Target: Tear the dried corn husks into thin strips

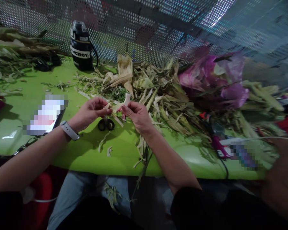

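A pale strip of corn husk [126, 99] stretches between my two hands over the green table [124, 164]. My left hand [92, 110], with a watch on its wrist, pinches one end between thumb and fingers. On the other end, the thumb and fingers of my right hand [138, 117] are closed. A small pink bit shows at the right fingertips; I cannot make out what it is. Just below the hands lie scissors with black handles [105, 124], partly covered by the husk. Husk scraps [109, 150] are scattered nearer the table's front edge.
A big heap of corn husks [167, 102] lies behind and right of my hands, beside a pink plastic bag [211, 76]. A black bottle [81, 48] stands at the back. One phone [46, 115] lies left, another [245, 155] right. A person's blurred arm [281, 172] shows at far right.
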{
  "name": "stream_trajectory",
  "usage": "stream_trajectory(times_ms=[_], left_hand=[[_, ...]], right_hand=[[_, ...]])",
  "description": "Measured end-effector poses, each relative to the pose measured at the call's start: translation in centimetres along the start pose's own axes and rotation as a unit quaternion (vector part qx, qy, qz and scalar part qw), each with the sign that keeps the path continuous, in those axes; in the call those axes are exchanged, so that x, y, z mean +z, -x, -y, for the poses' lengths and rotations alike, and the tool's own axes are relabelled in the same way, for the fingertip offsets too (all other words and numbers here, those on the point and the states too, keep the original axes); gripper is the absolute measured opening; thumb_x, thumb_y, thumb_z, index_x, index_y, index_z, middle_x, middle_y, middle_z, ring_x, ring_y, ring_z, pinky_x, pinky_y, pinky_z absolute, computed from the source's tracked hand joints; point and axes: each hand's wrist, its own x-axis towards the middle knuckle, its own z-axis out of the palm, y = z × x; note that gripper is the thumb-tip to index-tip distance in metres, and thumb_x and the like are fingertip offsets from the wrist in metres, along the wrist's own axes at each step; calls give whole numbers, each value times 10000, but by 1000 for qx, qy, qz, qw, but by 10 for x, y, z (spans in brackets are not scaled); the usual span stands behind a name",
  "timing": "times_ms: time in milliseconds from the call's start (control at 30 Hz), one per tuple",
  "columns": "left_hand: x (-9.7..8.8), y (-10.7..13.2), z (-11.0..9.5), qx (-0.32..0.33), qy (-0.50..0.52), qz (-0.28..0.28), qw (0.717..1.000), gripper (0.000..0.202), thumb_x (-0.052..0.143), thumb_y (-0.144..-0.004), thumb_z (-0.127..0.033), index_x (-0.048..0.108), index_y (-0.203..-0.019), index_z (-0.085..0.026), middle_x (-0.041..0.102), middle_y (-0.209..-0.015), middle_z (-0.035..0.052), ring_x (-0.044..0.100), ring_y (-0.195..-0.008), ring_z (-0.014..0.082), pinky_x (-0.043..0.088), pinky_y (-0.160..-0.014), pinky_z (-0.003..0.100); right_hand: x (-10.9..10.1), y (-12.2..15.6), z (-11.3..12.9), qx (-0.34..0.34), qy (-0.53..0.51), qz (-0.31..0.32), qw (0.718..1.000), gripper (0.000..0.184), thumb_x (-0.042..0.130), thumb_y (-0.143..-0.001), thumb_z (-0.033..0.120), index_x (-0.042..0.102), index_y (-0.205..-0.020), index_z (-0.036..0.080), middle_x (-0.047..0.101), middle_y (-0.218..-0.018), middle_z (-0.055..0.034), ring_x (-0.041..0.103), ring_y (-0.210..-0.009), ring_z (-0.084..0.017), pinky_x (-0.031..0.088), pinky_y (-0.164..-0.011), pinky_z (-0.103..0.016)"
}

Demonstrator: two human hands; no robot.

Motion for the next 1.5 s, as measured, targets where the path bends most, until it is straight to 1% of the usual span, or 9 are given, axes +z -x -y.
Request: stream_trajectory(times_ms=[100,200,500,667,833,967,1100,1233,1500], left_hand=[[0,0,3,24,-18,5,1000,356,867,-686,-297,587,-843,-141,645,-769,-4,600,-686,92,451,-615,229],[0,0,6,49,-21,11,999,335,848,-704,-280,578,-849,-145,633,-767,-13,591,-678,86,460,-626,229],[0,2,5,50,-25,73,996,336,819,-744,-298,545,-871,-153,647,-735,-16,614,-680,99,475,-621,232],[1,3,4,34,-23,79,996,374,813,-748,-275,512,-940,-164,676,-772,-9,649,-705,108,491,-634,227],[3,4,4,32,-51,74,995,467,823,-722,-227,495,-1051,-174,709,-824,5,678,-727,117,512,-648,224],[3,5,0,12,-23,54,998,552,838,-703,-223,485,-1124,-169,718,-834,7,699,-749,132,527,-668,235],[3,6,-2,8,-26,27,999,555,849,-685,-216,481,-1097,-165,721,-815,5,704,-739,135,523,-669,238],[3,5,0,20,-35,24,999,535,843,-680,-213,467,-1059,-177,727,-816,9,712,-748,147,530,-672,248],[7,8,5,49,-109,44,992,462,786,-727,-188,475,-1068,-184,740,-835,29,718,-777,157,520,-649,235]], right_hand=[[0,0,3,67,51,61,995,379,670,-845,545,655,-750,179,538,-623,32,441,-528,-74,364,-515,-237],[-1,1,5,97,110,93,985,322,643,-864,425,602,-673,169,479,-568,41,396,-508,-75,290,-495,-244],[-1,-1,7,48,196,157,967,314,580,-850,369,503,-613,178,415,-579,44,377,-554,-86,279,-546,-259],[-2,-1,7,82,196,121,970,299,569,-837,371,514,-620,173,427,-592,42,364,-554,-81,270,-539,-258],[-2,0,11,141,181,143,963,302,592,-854,373,529,-642,168,437,-576,47,334,-520,-69,239,-504,-245],[-1,1,11,137,129,92,978,284,693,-814,402,544,-727,177,450,-562,69,339,-488,-57,246,-466,-225],[0,0,10,140,69,59,986,334,765,-758,436,551,-784,181,546,-564,55,448,-475,-66,333,-450,-212],[-1,0,11,135,78,67,985,321,765,-763,440,612,-779,158,627,-622,11,534,-523,-79,444,-503,-226],[6,3,1,121,88,5,989,363,790,-718,465,580,-777,175,610,-621,18,544,-535,-97,464,-509,-247]])
